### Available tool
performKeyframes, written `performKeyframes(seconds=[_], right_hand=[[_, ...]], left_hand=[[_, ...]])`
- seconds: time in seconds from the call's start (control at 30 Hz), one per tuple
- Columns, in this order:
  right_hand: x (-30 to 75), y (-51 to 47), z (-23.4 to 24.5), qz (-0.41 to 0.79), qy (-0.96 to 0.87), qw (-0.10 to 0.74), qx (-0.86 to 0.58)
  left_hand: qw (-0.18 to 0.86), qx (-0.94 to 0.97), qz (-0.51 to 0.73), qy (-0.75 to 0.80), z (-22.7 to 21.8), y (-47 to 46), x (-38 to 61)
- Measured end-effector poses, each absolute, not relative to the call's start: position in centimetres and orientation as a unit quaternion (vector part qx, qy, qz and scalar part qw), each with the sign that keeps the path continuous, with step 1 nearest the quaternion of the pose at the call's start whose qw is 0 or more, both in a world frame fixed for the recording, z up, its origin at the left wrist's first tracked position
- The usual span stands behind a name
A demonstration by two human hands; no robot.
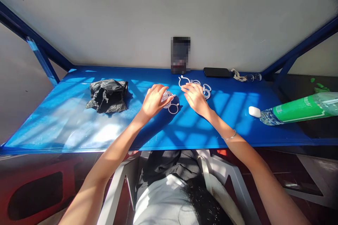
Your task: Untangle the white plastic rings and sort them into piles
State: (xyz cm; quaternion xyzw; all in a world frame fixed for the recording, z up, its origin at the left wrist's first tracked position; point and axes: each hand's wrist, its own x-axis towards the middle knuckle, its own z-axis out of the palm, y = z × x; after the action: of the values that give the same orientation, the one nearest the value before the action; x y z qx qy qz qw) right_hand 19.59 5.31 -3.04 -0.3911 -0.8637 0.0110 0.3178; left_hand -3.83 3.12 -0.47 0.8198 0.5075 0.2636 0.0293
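Observation:
My left hand (pixel 155 101) is closed around a small bunch of white plastic rings (pixel 173 109), which look like curtain rings; some hang below the fingers, and others are partly covered by them. To its right, my right hand (pixel 196 98) is palm down with fingers apart, a short gap from the bunch. An open white ring (pixel 184 78) with a small knob lies just beyond its fingertips, partly hidden. More white rings (pixel 207 92) rest on the blue table beside and behind that hand. A thin bracelet circles my right wrist.
A crumpled black plastic bag (pixel 108 95) sits left on the blue table (pixel 148 137). Against the wall stands a blurred dark object (pixel 180 55). A black phone (pixel 217 72), a pale strap (pixel 238 75), a white case (pixel 254 111) and a green-labelled bottle (pixel 295 108) are at right.

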Motion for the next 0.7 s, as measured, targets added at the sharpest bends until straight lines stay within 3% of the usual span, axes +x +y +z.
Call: performKeyframes(seconds=[0.33, 0.47, 0.7], right_hand=[[18.0, 1.9, -1.9, 0.012, -0.907, 0.293, -0.303], [17.8, 1.5, -1.9, 0.021, -0.899, 0.335, -0.282], [17.9, 1.1, -1.1, 0.133, -0.787, 0.489, -0.352]], left_hand=[[0.234, 0.748, 0.437, 0.442, 1.6, 2.0, -3.0], [0.291, 0.721, 0.444, 0.445, 1.9, 1.7, -2.9], [0.206, 0.770, 0.415, 0.439, 1.8, 1.5, -2.7]])
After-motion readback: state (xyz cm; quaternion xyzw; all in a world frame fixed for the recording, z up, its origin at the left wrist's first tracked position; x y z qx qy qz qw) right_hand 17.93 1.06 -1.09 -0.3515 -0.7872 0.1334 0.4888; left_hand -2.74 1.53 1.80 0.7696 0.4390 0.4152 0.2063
